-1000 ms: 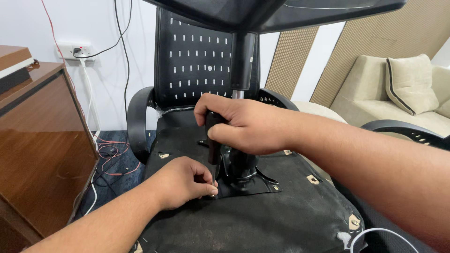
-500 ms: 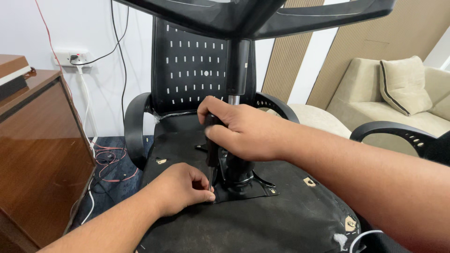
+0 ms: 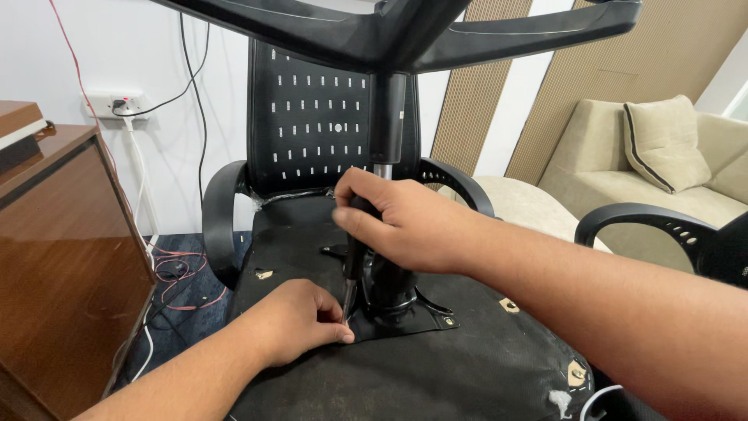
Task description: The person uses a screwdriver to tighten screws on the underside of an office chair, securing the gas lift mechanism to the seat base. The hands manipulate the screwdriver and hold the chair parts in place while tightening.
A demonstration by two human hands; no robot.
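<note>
Upturned chair underside (image 3: 483, 366), right hand (image 3: 405, 226) gripping screwdriver (image 3: 352, 269)

My hands work in a tight pocket: chair post (image 3: 387, 125) ahead, armrests (image 3: 220, 218) flanking (cabinet (image 3: 70, 273) crowds left); seat underside (image 3: 467, 366) open rightward.

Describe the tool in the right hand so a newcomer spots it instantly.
Start at the upturned black office chair in the middle, its gas column rising from a black mounting plate. Just left of that column the right hand grips a screwdriver. It stands upright, black-handled, its thin metal shaft ending at the left hand fingers.
</note>
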